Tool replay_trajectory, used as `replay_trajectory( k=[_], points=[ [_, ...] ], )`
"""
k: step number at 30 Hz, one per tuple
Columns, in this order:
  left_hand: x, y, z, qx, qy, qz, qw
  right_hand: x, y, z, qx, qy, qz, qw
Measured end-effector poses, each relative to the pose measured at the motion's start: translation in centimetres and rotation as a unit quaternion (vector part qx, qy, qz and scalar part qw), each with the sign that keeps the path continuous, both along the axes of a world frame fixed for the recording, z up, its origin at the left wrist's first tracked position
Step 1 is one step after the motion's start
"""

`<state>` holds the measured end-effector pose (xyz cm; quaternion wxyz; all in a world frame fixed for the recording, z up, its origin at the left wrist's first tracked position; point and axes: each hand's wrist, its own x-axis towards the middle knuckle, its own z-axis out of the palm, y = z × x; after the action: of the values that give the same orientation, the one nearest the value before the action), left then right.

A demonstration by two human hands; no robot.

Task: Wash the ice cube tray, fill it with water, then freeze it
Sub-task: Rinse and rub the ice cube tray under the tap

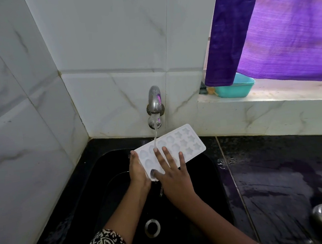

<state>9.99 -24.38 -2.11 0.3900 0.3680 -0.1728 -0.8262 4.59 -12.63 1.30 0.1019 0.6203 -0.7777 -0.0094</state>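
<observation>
Right hand: fingers straight and spread, pressed flat on the tray's moulded top, grasping nothing.
Left hand: grips the near short end from the side and beneath.
Ice cube tray: tilted above the sink, under the tap stream.
Handling: probably light, stiff plastic, slippery when wet; best held by the rim.

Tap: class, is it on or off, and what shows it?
On: water streams from the tap onto the tray, held over the sink.
</observation>
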Motion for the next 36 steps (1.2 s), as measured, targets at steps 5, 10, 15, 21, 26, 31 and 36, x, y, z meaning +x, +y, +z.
replay_trajectory(
  k=[5, 10, 15, 21, 26, 31, 36],
  points=[
    [0.8, 0.3, -0.4, 0.006, -0.035, 0.013, 0.999, 2.2, 0.6, -2.3, 0.011, -0.244, 0.006, 0.970],
    [3.2, 1.5, -1.1, 0.033, -0.065, 0.000, 0.997, 3.1, -0.3, -1.6, -0.012, -0.433, 0.121, 0.893],
    [4.5, 2.9, -1.8, -0.023, -0.081, -0.007, 0.996, 2.4, -3.6, -2.7, 0.044, -0.247, 0.179, 0.951],
    [7.0, 3.2, -4.6, 0.036, -0.041, 0.002, 0.999, -2.5, -2.7, -7.3, 0.045, -0.214, 0.114, 0.969],
    [7.6, 3.8, -6.7, 0.052, -0.098, 0.037, 0.993, -6.2, -1.9, -9.8, 0.075, -0.270, -0.083, 0.956],
    [4.9, 3.5, -5.6, 0.052, -0.081, 0.041, 0.995, 2.7, -4.3, -9.5, -0.006, -0.301, -0.031, 0.953],
    [4.4, 1.8, -5.0, 0.079, -0.028, 0.029, 0.996, 3.2, -4.8, -8.0, 0.078, -0.452, 0.129, 0.879]
  ],
)
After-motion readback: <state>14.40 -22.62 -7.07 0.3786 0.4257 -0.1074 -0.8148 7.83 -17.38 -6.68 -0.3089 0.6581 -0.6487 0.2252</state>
